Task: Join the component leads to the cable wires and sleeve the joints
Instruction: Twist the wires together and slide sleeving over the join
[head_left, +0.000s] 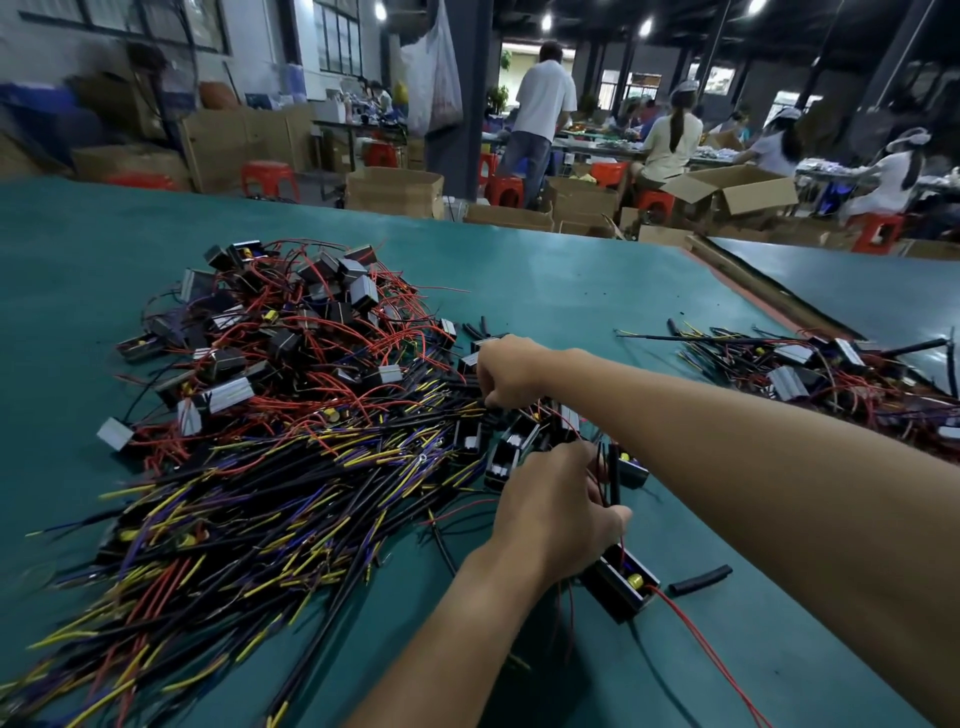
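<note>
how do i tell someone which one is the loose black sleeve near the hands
On the green table, find the left hand, the nearer one, with a small open black box beside it. Just right of that box lies a short black sleeve. Unlike the other sleeves farther back, it lies alone on bare green.

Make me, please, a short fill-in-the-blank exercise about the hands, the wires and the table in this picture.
1. The cable that the right hand pinches in the cable pile has a ____ jacket.
2. The lead trailing from the component next to the left hand is ____.
3. The loose sleeve piece lies on the table to the ____ of that component.
Missing words: black; red; right.
</note>
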